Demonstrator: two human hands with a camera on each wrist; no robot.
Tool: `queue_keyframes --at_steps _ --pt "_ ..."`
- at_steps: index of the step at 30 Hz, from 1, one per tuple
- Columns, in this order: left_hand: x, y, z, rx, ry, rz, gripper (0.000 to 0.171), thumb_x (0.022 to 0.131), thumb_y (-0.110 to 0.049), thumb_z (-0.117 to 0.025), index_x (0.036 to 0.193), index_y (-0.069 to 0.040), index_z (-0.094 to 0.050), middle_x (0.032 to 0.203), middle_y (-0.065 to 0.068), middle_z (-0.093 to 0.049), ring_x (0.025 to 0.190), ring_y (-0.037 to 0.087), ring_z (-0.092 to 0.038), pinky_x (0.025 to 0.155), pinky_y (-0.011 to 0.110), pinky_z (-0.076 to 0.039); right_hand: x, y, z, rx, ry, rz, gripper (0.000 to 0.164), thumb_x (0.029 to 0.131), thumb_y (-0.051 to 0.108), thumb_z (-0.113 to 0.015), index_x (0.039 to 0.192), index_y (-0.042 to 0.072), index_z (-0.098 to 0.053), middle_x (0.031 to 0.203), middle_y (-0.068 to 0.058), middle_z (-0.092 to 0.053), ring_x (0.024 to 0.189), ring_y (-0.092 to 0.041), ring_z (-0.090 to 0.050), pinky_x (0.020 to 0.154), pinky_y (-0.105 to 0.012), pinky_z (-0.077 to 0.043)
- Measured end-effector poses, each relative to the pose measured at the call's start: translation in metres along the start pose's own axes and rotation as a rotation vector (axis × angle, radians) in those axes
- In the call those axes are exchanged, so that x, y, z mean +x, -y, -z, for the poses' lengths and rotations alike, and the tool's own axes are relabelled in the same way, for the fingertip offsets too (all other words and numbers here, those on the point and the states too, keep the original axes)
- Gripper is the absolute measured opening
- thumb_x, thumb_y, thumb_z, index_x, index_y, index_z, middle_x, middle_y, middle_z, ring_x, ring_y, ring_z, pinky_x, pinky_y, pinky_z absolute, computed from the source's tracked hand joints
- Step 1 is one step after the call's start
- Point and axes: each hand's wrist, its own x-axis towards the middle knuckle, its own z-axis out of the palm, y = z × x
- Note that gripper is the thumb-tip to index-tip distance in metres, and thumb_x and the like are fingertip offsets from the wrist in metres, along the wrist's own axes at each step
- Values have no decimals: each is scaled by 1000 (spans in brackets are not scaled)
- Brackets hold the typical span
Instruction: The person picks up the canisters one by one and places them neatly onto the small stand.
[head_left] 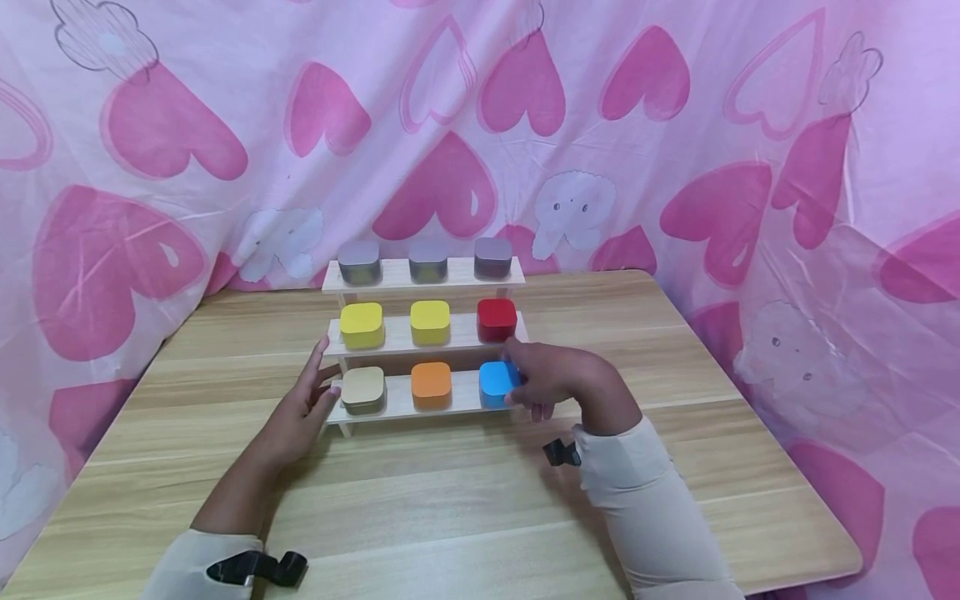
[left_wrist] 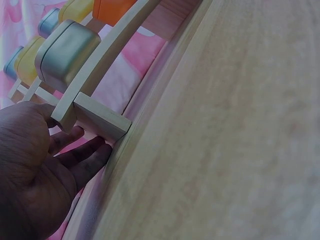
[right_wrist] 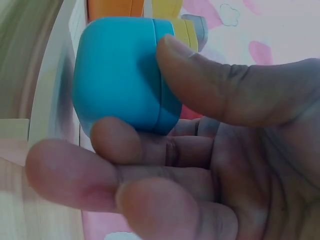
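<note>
A three-step wooden display stand [head_left: 397, 414] bears several small square lidded tins. My left hand [head_left: 298, 414] grips its left end, the thumb at the end of the lowest shelf [left_wrist: 85, 75] and the other fingers under it beside the leg [left_wrist: 100, 117]. My right hand [head_left: 551, 375] pinches the blue tin [head_left: 497, 383] at the lowest shelf's right end, thumb at its lid and a finger along its side [right_wrist: 117, 75]. Beside it on that shelf are an orange tin [head_left: 431, 385] and a pale gold tin [head_left: 363, 390].
Two yellow tins [head_left: 362, 325] and a red tin [head_left: 497, 320] occupy the middle shelf. Grey tins [head_left: 428, 262] line the top one. The stand is on a wooden table [head_left: 420, 517], with a pink heart-patterned curtain [head_left: 450, 183] behind and at the sides.
</note>
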Motion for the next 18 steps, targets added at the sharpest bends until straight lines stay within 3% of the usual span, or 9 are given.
queue_keyframes --at_steps 9,18 --pt "0 1 1 -10 8 4 88 118 -28 -51 171 -52 15 176 27 -33 158 56 -41 126 73 -34 0 3 -1 -19 -11 -19 63 95 15 -86 145 15 -46 107 -15 -65 78 -29 -75 65 -33 -65" --pt "0 1 0 -8 7 -2 88 118 -27 -49 166 -62 16 176 27 -33 157 56 -40 126 73 -33 3 2 -2 -16 -15 -53 64 95 15 -87 145 17 -47 108 -14 -66 82 -29 -76 64 -34 -66"
